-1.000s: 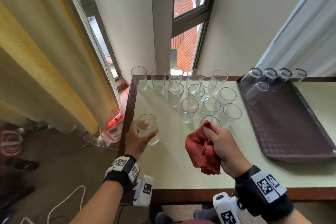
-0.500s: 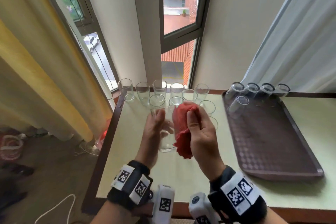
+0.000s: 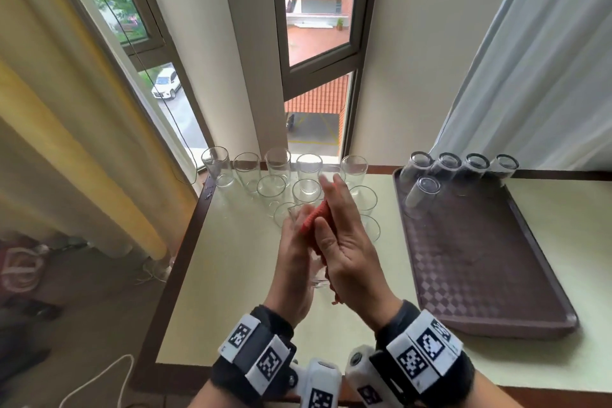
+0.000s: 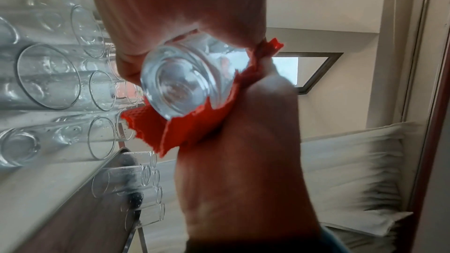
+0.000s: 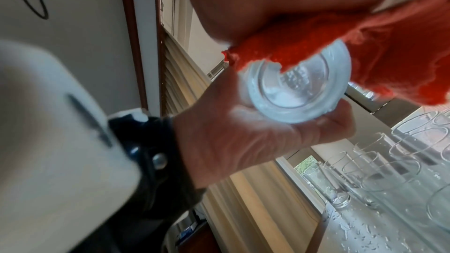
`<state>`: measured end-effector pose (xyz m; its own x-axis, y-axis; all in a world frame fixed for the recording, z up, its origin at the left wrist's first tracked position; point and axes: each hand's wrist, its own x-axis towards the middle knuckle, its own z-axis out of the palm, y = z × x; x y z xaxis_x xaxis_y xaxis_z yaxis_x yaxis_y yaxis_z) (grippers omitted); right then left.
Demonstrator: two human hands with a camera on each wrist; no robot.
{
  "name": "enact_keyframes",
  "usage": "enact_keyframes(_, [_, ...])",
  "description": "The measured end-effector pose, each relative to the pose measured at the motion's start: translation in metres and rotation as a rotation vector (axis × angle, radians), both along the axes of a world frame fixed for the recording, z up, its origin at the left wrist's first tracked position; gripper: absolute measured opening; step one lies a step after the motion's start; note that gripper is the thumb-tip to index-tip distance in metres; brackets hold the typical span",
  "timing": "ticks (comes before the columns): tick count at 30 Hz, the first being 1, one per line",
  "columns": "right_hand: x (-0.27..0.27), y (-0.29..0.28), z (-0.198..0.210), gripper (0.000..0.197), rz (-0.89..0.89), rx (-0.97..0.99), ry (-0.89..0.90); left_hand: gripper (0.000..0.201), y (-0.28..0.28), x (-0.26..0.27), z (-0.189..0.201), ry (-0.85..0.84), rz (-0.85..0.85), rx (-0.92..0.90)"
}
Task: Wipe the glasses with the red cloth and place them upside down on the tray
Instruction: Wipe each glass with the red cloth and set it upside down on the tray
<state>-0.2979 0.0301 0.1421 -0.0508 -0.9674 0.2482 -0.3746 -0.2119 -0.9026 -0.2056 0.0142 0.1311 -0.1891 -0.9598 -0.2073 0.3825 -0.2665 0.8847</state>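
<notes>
My left hand (image 3: 293, 258) grips a clear glass (image 3: 318, 279) above the table's front middle. My right hand (image 3: 347, 242) holds the red cloth (image 3: 314, 218) against the glass's right side, thumb over the cloth. The left wrist view looks at the glass's base (image 4: 185, 82), with the red cloth (image 4: 185, 132) wrapped under it. In the right wrist view the red cloth (image 5: 365, 45) covers part of the glass (image 5: 299, 88), which lies in my left hand (image 5: 243, 132). Several glasses (image 3: 457, 169) stand upside down at the far end of the brown tray (image 3: 480, 268).
Several upright wet glasses (image 3: 278, 172) crowd the far left of the pale table (image 3: 231, 291), just beyond my hands. The window (image 3: 318, 43) is behind them. A yellow curtain (image 3: 66, 142) hangs at the left, a white one (image 3: 546, 76) above the tray.
My left hand has lifted the glass from the table's left side to the middle. My right hand has brought the cloth against it. Both hands now meet in the air.
</notes>
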Motion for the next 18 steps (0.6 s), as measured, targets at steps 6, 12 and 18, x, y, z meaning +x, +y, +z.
enact_keyframes(6, [-0.002, -0.011, -0.006, 0.078, -0.102, 0.068, -0.207, 0.053, -0.005, -0.004, 0.005, -0.118, 0.037, -0.080])
enact_keyframes(12, [0.008, 0.002, -0.013, 0.079, -0.025, 0.092, -0.190, 0.063, -0.015, 0.006, 0.008, -0.113, 0.129, -0.110])
enact_keyframes(18, [0.004, -0.012, 0.005, 0.070, -0.039, 0.186, -0.452, 0.049, -0.005, 0.000, 0.013, -0.133, 0.082, -0.138])
